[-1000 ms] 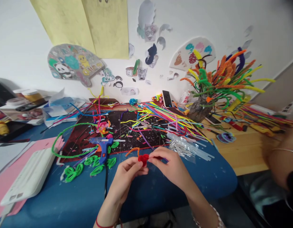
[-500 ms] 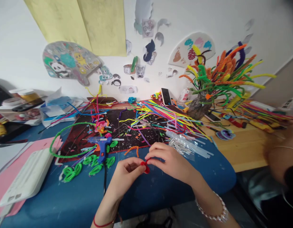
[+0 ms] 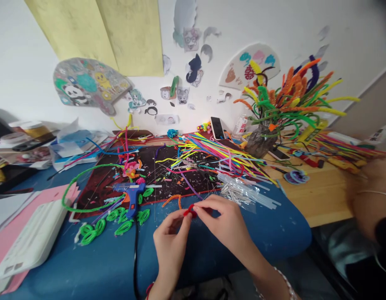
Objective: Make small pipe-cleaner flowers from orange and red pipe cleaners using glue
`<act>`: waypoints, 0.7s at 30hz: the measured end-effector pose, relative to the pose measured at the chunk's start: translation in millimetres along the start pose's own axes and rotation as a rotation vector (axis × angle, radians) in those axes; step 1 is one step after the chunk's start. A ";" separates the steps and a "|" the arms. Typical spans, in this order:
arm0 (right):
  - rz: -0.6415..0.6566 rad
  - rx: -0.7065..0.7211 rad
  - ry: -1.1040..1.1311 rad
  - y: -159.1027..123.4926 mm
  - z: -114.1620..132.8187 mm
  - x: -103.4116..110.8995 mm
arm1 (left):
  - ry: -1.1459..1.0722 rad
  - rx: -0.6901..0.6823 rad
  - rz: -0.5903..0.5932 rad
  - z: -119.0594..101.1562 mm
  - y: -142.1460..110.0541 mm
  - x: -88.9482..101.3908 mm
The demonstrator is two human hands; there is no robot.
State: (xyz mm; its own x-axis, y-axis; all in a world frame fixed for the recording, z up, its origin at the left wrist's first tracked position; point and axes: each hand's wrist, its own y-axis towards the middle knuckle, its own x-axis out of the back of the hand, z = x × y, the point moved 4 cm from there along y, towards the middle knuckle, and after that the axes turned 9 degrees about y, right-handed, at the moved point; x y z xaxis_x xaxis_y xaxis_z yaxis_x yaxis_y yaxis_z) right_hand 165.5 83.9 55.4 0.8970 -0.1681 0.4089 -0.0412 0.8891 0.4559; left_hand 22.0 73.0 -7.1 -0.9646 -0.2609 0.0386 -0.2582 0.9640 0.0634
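Note:
Between my two hands, above the front of the blue table cover, is a small red pipe cleaner piece (image 3: pixel 189 211) bent into loops. My left hand (image 3: pixel 171 231) pinches its left side between thumb and fingertips. From the right, the thumb and forefinger of my right hand (image 3: pixel 222 212) close on its other side. My fingertips cover part of the red piece. Just beyond it lies a bent orange pipe cleaner (image 3: pixel 172 200). To the left, a blue hot glue gun (image 3: pixel 135 198) rests beside several green looped pipe cleaner leaves (image 3: pixel 124 227).
A dark mat (image 3: pixel 102 183) is strewn with scraps and a pile of coloured pipe cleaners (image 3: pixel 224 152). A bag of white sticks (image 3: pixel 238 189) lies right of it. A vase (image 3: pixel 260 139) holds fuzzy stems. Another person's arm (image 3: pixel 368 196) is at the right edge. The glue gun's cord (image 3: pixel 136 254) hangs over the front.
My hands have turned the red piece, so its loops now lie flatter. The left wrist is more upright, and the right hand has shifted slightly lower. The view has tilted a little.

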 end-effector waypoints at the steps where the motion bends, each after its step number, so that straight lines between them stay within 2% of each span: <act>1: 0.027 -0.047 0.035 0.5 -0.5 0.3 | 0.019 -0.014 -0.014 0.2 -1.2 0.0; 5: 0.143 -0.214 0.207 2.6 -2.8 2.0 | 0.098 -0.087 -0.025 -0.5 -4.8 0.8; 8: 0.222 -0.273 0.247 1.8 -3.1 6.2 | 0.122 -0.116 0.001 -5.5 -5.6 3.1; 10: 0.296 -0.284 0.258 0.3 -2.6 10.2 | 0.098 -0.085 0.058 -10.6 -4.4 4.9; 12: 0.369 -0.277 0.287 -1.0 -1.9 14.8 | 0.048 -0.019 0.189 -16.3 -2.5 4.8; 15: 0.445 -0.195 0.312 -0.8 -0.4 22.0 | -0.031 0.084 0.429 -24.3 -1.1 3.2; 21: 0.605 0.104 0.338 -1.2 1.0 25.9 | -0.203 0.284 0.662 -30.5 -2.9 1.8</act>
State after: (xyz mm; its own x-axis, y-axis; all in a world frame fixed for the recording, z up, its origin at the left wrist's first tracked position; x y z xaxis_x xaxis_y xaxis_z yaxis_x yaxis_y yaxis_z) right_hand 188.4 78.0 66.3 0.7899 0.5003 0.3545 -0.6036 0.7364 0.3056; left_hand 22.7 68.2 23.2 -0.9072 0.3661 -0.2072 0.4020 0.8996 -0.1705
